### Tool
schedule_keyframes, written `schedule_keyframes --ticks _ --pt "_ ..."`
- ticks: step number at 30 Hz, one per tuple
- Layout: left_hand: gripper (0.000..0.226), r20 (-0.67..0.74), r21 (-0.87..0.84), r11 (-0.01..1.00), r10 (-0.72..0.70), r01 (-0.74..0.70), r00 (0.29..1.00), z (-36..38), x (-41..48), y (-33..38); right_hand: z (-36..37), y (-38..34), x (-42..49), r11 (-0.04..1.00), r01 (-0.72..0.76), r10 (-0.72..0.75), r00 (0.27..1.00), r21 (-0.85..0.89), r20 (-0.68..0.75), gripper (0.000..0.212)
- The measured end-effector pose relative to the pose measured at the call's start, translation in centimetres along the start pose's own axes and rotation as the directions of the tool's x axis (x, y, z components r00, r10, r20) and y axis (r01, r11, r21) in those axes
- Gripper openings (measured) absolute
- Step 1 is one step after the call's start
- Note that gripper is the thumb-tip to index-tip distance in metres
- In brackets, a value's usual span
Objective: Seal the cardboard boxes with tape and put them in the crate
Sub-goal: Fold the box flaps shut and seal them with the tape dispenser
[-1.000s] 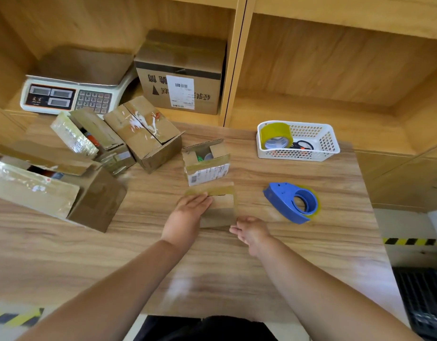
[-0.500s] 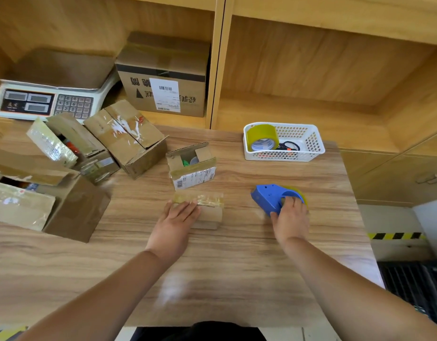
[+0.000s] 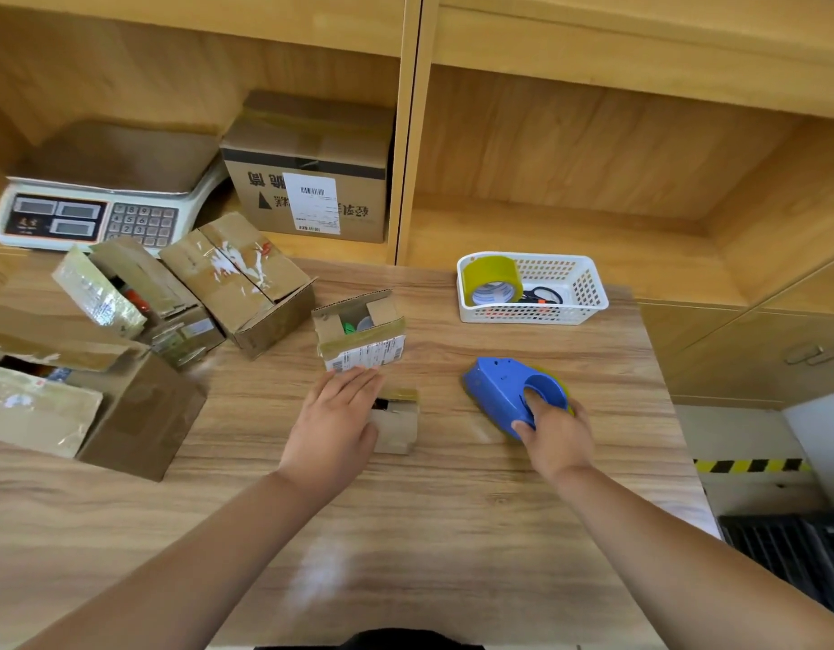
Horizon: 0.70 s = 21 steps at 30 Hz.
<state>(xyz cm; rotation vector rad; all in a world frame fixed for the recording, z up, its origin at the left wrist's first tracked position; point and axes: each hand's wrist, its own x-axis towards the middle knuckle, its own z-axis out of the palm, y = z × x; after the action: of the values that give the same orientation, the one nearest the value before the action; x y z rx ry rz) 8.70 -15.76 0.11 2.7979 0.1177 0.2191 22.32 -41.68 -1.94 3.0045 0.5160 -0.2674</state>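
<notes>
Left hand [image 3: 333,419]: lies palm down with straight fingers on the small cardboard box [image 3: 397,428], covering its left part; it presses and does not grasp.
Small cardboard box: sits near the middle of the wooden table [image 3: 405,532]; a dark gap shows between its top flaps, and yellowish tape runs along its far edge.
Right hand [image 3: 556,433]: fingers are clenched round the near end of the blue tape dispenser [image 3: 497,391], with one finger tucked into its round opening.
Blue tape dispenser: lies to the right of the small box, apart from it; I cannot tell whether it is resting or lifted.
Open labelled box [image 3: 358,337]: stands upright just beyond the left fingertips, flaps up.
White basket [image 3: 586,293]: sits at the far right and holds a tape roll [image 3: 492,279] and scissors [image 3: 544,295].
Larger cardboard boxes [image 3: 246,283]: are clustered at the left, several with open flaps.
Weighing scale [image 3: 91,204]: stands in the shelf bay beside a printed carton [image 3: 311,171].
</notes>
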Motion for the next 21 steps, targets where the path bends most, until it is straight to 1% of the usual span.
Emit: schedule_keyframes --ticks 3,5,6,7,9,11,14,17,21 --pt "0.052 -0.003 -0.138 0.988 -0.064 0.063 0.998 -1.8 1.3 0.6 -0.8 -0.2 -0.7 0.978 0.162 -0.14 0.977 0.135 -0.161 0.033" --pt "0.051 0.001 -0.229 0.969 -0.09 0.088 0.996 -3.2 2.3 1.0 -1.3 -0.1 -1.1 0.934 0.312 -0.249 0.919 0.176 -0.307 0.026" --pt "0.052 0.008 -0.277 0.955 -0.106 0.104 0.994 -3.9 2.7 1.3 -1.7 -0.1 -1.3 0.911 0.376 -0.301 0.887 0.169 -0.351 0.027" --pt "0.051 0.033 -0.339 0.931 -0.13 0.134 0.991 -4.5 3.2 1.4 -2.2 -0.1 -1.6 0.89 0.428 -0.35 0.861 0.154 -0.369 0.031" --pt "0.05 0.13 -0.476 0.856 -0.158 0.202 0.979 -5.5 4.1 1.4 -3.4 -0.2 -2.0 0.845 0.524 -0.443 0.799 0.109 -0.407 0.037" --pt "0.053 0.228 -0.56 0.799 -0.103 0.217 0.968 -6.3 4.7 1.4 -4.5 -0.3 -2.5 0.796 0.601 -0.509 0.728 0.069 -0.459 0.035" --pt "0.06 0.334 -0.621 0.754 0.011 0.212 0.943 -7.7 5.0 1.8 -6.0 -0.7 -3.2 0.733 0.68 -0.583 0.646 0.024 -0.493 0.028" --pt "0.063 0.385 -0.64 0.739 0.073 0.209 0.92 -8.4 5.0 2.1 -7.1 -1.2 -3.8 0.706 0.708 -0.621 0.607 -0.016 -0.496 0.035" --pt "0.065 0.378 -0.625 0.75 0.049 0.216 0.924 -9.0 4.9 2.1 -7.9 -1.6 -4.5 0.674 0.737 -0.663 0.576 -0.047 -0.479 0.048"
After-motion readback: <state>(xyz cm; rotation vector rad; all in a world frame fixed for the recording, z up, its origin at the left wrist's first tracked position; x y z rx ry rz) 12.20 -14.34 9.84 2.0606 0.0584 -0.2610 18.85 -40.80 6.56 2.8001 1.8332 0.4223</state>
